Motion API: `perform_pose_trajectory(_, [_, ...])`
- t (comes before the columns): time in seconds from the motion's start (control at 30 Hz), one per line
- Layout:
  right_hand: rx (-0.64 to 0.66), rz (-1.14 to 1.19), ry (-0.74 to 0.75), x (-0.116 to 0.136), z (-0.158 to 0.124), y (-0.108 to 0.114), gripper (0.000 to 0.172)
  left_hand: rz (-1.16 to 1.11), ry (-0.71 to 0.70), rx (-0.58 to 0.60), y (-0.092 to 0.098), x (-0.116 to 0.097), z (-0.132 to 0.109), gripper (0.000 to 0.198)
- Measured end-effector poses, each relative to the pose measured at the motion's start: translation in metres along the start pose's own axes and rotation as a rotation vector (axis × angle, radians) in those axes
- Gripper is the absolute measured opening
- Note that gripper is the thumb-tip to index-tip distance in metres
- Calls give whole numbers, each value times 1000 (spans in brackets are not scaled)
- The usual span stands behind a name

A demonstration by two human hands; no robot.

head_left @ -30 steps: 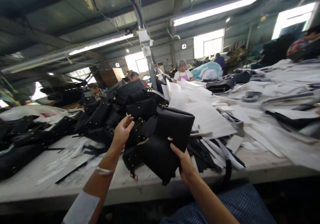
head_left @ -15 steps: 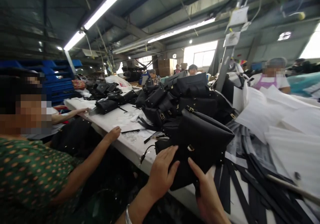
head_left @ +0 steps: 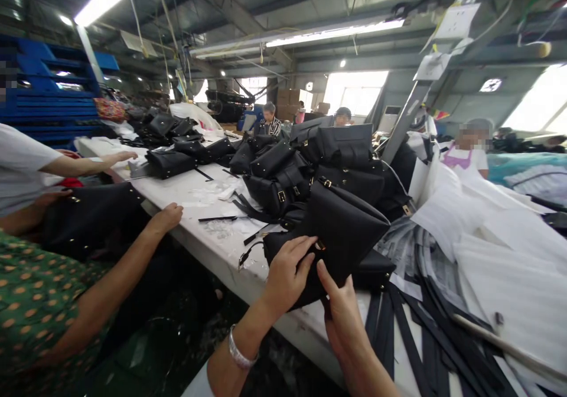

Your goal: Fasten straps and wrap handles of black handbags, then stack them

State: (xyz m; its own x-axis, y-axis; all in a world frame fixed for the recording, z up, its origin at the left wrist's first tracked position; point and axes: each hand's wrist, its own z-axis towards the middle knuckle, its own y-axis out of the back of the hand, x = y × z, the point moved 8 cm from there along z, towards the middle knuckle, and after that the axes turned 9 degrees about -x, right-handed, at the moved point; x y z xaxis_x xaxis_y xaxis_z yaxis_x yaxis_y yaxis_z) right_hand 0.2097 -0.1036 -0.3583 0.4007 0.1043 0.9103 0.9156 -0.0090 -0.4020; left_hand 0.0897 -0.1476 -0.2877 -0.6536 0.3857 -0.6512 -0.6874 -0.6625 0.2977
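Note:
A black handbag [head_left: 348, 225] with gold-coloured fittings leans at the table's edge in front of me. My left hand [head_left: 287, 270], with a bracelet at its wrist, has its fingers bent on the bag's front around a small metal clasp [head_left: 319, 244]. Lower down, my right hand [head_left: 344, 311] grips the bag, thumb on the front and the other fingers partly hidden behind it. A thin black strap end [head_left: 248, 252] hangs to the left of the bag. Directly behind lies a heap of black handbags [head_left: 283, 175].
Black strips [head_left: 425, 332] and white foam sheets [head_left: 500, 279] cover the right side of the white table [head_left: 261, 282]. A co-worker's arm in a green dotted sleeve [head_left: 39, 311] reaches to the table's left edge, near another black bag [head_left: 95, 214]. A slanted post [head_left: 407, 116] rises behind.
The view has turned slightly left and down. My left fingers have shifted onto the clasp, and my right hand has come up closer beside them on the bag.

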Motion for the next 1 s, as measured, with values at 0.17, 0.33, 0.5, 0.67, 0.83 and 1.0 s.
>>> perform_pose_trajectory(0.17, [-4, -20, 42, 2, -2, 12, 77, -172, 126, 29, -2, 4, 10, 23])
perform_pose_trajectory(0.33, [-28, -36, 81, 9, -13, 29, 78, -286, 434, 168, -16, 19, 1, 15])
perform_pose_trajectory(0.5, [-198, -99, 174, 7, -24, 72, 72, -322, 572, 334, -39, 5, -20, 13])
perform_pose_trajectory(0.67, [-313, -91, 212, 5, -35, 115, 67, -345, 591, 485, -76, -17, -34, 7])
perform_pose_trajectory(0.83, [-387, -65, 219, 3, -43, 149, 57, -330, 486, 626, -116, -35, -46, 2])
perform_pose_trajectory(1.0, [-439, 37, 143, -6, -46, 177, 68, -311, 469, 687, -145, -49, -58, 3])
